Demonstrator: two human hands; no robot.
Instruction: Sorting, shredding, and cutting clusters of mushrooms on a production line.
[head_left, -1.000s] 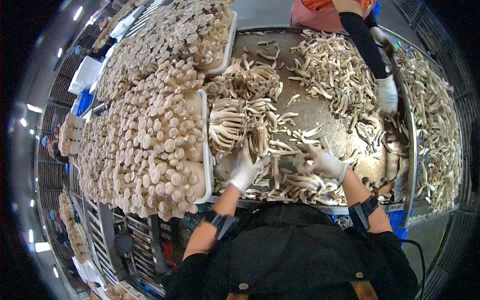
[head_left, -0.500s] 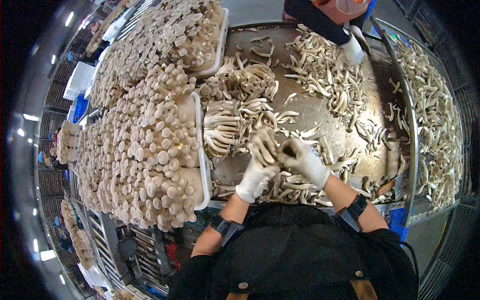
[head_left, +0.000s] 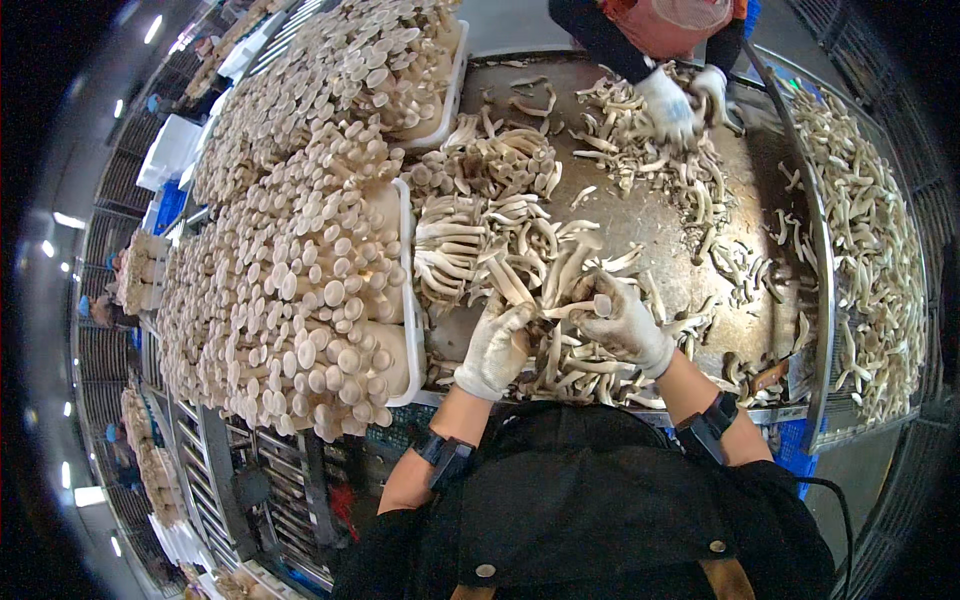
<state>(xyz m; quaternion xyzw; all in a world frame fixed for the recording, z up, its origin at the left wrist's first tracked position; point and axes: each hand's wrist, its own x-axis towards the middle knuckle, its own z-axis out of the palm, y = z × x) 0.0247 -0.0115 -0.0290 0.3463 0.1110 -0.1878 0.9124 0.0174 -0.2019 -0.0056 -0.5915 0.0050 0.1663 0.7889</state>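
Both my hands wear white gloves and meet over the near middle of the metal table point(head_left: 740, 330). My left hand point(head_left: 496, 348) is closed round pale mushroom stems point(head_left: 510, 282) that point up and away. In my right hand point(head_left: 628, 328), fingers are curled on a mushroom point(head_left: 570, 309) whose stem points left toward my left hand. Another long mushroom point(head_left: 572, 268) stands up between the two hands; which hand has it, I cannot tell. Loose mushrooms point(head_left: 580, 378) lie under my wrists. Just left of them sits a clump of mushrooms point(head_left: 448, 252) on its side.
White trays point(head_left: 409, 300) packed with upright mushrooms point(head_left: 290, 270) line the left side. Across the table a co-worker's gloved hands point(head_left: 668, 106) work in a mushroom heap point(head_left: 690, 185). A wooden-handled knife point(head_left: 770, 376) lies near right, beside a rail and a mushroom-filled mesh rack point(head_left: 870, 250).
My hands have moved slightly apart, and the stems in them have separated from one bunch. Both of the co-worker's hands now show over the far heap.
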